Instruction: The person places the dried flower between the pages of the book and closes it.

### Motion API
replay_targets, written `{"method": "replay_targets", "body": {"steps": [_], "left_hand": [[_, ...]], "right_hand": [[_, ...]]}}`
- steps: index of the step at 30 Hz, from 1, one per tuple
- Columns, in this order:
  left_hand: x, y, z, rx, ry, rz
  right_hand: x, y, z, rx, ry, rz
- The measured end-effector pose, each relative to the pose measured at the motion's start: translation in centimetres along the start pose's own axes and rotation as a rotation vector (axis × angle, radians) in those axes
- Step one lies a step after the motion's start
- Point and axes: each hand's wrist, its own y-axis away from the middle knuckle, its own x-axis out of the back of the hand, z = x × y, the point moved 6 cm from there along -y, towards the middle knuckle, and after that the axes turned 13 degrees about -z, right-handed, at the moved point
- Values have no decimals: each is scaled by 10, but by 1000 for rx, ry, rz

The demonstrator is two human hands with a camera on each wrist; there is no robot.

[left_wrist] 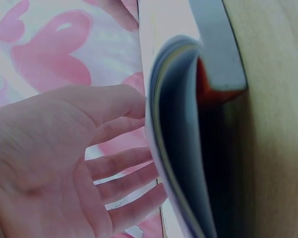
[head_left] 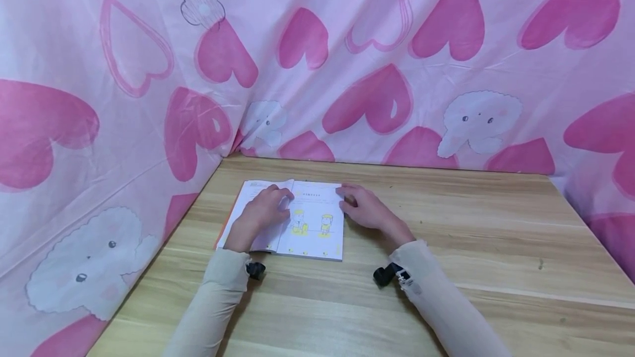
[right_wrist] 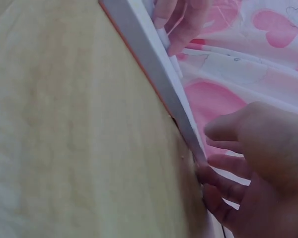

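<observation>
An open book (head_left: 310, 241) with an orange cover edge lies on the table, its right page printed with small yellow-and-white cartoon figures. Across the left page reaches my left hand (head_left: 263, 211), fingertips near the middle fold. The left wrist view shows that hand (left_wrist: 74, 158) with fairly straight, spread fingers touching the curved left pages (left_wrist: 161, 119). My right hand (head_left: 369, 208) is at the upper right edge of the book. In the right wrist view its fingers (right_wrist: 226, 183) touch the corner of the thick page block (right_wrist: 164, 84), with the thumb apart from it.
The wooden table (head_left: 471, 258) extends widely to the right and front of the book. A pink curtain (head_left: 367, 32) with hearts and white animal faces hangs along the back and sides. Black wrist straps (head_left: 384, 275) sit at the cuffs of pale sleeves.
</observation>
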Motion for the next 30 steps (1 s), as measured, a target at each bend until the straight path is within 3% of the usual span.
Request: {"method": "replay_targets", "body": {"steps": [7,14,24,30], "left_hand": [[-2,1,0,-28,10,-3],[0,3,2,-27,3,-2],[-1,3,3,-23,-9,-11],[-3,1,4,-10,-15,-20]], "right_hand": [[17,13,3,-19,-110,72],[31,27,7,5,-99,101],[34,48,22,1,38,-11],[34,65,36,27,-9,-108]]}}
